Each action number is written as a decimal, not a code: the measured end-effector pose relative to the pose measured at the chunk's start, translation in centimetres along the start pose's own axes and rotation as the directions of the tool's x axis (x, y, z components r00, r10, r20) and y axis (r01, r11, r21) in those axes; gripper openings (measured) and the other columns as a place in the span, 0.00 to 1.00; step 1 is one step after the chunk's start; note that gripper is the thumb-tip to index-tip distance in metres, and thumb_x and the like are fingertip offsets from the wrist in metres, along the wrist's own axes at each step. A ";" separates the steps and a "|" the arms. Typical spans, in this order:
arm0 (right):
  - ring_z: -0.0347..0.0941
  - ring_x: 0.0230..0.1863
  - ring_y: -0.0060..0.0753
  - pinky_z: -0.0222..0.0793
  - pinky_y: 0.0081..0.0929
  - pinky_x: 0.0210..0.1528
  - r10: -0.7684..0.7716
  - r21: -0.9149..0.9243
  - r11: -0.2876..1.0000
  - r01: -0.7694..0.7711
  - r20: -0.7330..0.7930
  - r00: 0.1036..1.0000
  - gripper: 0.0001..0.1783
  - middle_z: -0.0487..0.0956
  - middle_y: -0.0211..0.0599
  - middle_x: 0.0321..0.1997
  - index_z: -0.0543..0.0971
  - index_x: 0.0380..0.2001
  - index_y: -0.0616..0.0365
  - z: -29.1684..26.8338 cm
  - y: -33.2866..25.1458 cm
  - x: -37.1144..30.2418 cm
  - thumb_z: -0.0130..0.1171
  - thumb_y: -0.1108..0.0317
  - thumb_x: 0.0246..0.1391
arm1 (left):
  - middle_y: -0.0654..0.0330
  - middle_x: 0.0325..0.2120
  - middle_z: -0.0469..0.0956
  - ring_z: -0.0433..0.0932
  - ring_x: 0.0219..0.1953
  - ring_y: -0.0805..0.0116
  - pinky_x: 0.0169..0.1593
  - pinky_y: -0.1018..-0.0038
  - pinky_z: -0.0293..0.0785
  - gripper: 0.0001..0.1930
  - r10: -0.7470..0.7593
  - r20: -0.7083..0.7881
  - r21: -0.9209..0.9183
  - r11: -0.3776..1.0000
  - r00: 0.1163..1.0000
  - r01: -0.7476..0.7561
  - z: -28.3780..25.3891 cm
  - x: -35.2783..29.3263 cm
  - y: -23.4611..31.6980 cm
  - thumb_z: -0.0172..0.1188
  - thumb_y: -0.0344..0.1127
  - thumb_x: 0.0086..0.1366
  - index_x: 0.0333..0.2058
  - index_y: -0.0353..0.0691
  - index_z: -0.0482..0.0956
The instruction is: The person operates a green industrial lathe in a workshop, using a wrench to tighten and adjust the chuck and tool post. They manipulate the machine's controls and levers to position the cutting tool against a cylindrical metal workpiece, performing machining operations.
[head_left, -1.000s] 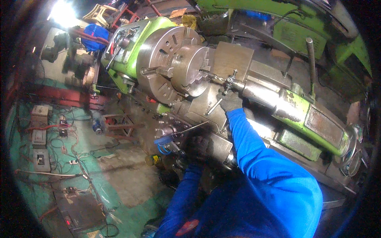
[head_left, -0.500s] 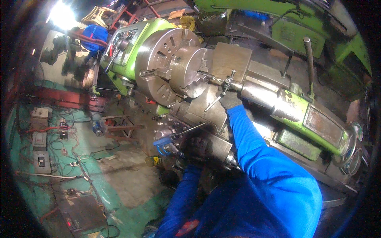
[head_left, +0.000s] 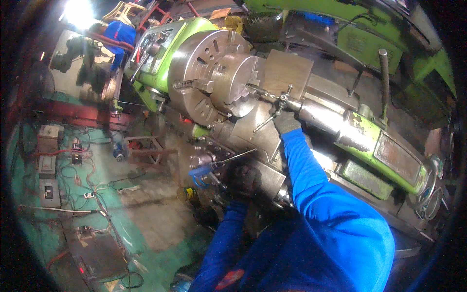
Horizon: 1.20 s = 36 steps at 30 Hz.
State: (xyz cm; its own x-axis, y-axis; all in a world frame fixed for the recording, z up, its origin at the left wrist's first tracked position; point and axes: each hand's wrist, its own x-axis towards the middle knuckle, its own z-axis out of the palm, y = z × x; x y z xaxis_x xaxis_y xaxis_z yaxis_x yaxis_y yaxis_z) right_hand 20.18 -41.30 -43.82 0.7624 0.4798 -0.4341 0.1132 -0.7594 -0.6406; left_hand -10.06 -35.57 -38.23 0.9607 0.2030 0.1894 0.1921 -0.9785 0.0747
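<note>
A large metal chuck (head_left: 194, 78) on a green lathe grips a round steel workpiece (head_left: 233, 80). A fluted bit (head_left: 262, 92) points at the workpiece's face, in line with the shiny tailstock quill (head_left: 318, 116). Around the bit's rear sits a tap wrench (head_left: 283, 100) with a thin crossbar. My right hand (head_left: 288, 121), in a grey glove, is closed at the wrench's near side; its fingertips are partly hidden. Down by the lathe carriage (head_left: 270, 180), my left hand (head_left: 244, 177) wears a dark glove. Deep shadow hides its fingers and whatever they touch.
The green tailstock (head_left: 384, 151) stands to the right, with an upright lever (head_left: 384, 82) behind. A blue-handled tool (head_left: 200, 171) lies left of my left hand. Electrical boxes (head_left: 47, 165) and loose cables cover the green floor at left. Another green machine (head_left: 369, 44) stands behind.
The whole view has shifted slightly, so the lathe sits a little farther right and lower. Both hands keep their places against the machine, and the wrench's crossbar looks unchanged.
</note>
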 end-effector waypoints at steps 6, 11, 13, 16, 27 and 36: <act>0.72 0.65 0.69 0.67 0.59 0.67 0.013 -0.064 0.998 -0.012 0.014 1.000 0.39 0.76 0.61 0.64 0.76 0.63 0.51 1.6 1.3 1.1 0.31 0.34 0.70 | 0.54 0.28 0.77 0.77 0.34 0.51 0.41 0.55 0.73 0.07 -0.003 0.005 -0.004 1.000 1.000 0.003 0.3 0.1 0.0 0.61 0.41 0.59 0.28 0.45 0.78; 0.73 0.64 0.68 0.67 0.60 0.66 0.006 -0.026 1.000 -0.007 -0.034 0.999 0.39 0.77 0.62 0.61 0.76 0.63 0.51 -0.6 -1.0 -1.5 0.30 0.34 0.71 | 0.54 0.27 0.77 0.77 0.34 0.51 0.41 0.55 0.73 0.07 -0.008 0.004 -0.007 1.000 1.000 0.008 1.0 0.0 -0.1 0.61 0.40 0.59 0.28 0.45 0.78; 0.74 0.62 0.67 0.69 0.60 0.64 -0.027 0.000 1.000 0.027 -0.043 0.999 0.38 0.79 0.62 0.59 0.77 0.61 0.51 -1.4 -1.6 -2.2 0.31 0.35 0.71 | 0.54 0.27 0.77 0.77 0.34 0.51 0.41 0.55 0.73 0.07 -0.006 0.000 -0.009 1.000 1.000 0.006 0.9 0.1 -0.2 0.61 0.40 0.59 0.28 0.45 0.78; 0.78 0.57 0.61 0.73 0.57 0.58 -0.069 -0.070 0.995 0.064 -0.064 0.996 0.31 0.82 0.57 0.52 0.80 0.54 0.50 -0.8 -0.6 -2.1 0.37 0.42 0.71 | 0.54 0.27 0.77 0.77 0.34 0.51 0.40 0.55 0.73 0.07 0.008 -0.008 -0.009 1.000 1.000 -0.008 1.1 0.6 -0.3 0.61 0.40 0.59 0.28 0.45 0.78; 0.79 0.47 0.71 0.79 0.56 0.52 -0.368 -0.391 0.879 0.275 -0.187 0.911 0.16 0.79 0.62 0.50 0.79 0.44 0.63 3.7 4.1 0.9 0.47 0.63 0.67 | 0.55 0.27 0.76 0.77 0.34 0.51 0.40 0.55 0.73 0.07 0.030 -0.021 0.008 1.000 0.999 -0.030 0.5 1.5 -0.1 0.61 0.40 0.59 0.27 0.46 0.77; 0.83 0.45 0.60 0.81 0.54 0.48 -0.266 -0.110 0.961 0.255 -0.092 0.960 0.16 0.82 0.54 0.51 0.81 0.44 0.61 1.7 1.3 -1.5 0.48 0.62 0.67 | 0.55 0.26 0.76 0.77 0.34 0.51 0.40 0.55 0.73 0.07 0.016 -0.012 0.016 1.000 1.000 -0.016 0.9 1.0 -0.1 0.61 0.40 0.59 0.27 0.46 0.77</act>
State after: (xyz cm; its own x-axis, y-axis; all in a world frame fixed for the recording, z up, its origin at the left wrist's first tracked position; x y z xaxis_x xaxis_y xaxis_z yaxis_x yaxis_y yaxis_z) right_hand 18.13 -42.24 -45.11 0.7604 0.6217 -0.1877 0.3736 -0.6552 -0.6566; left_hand -8.95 -35.35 -38.97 0.9612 0.1877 0.2022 0.1800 -0.9821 0.0556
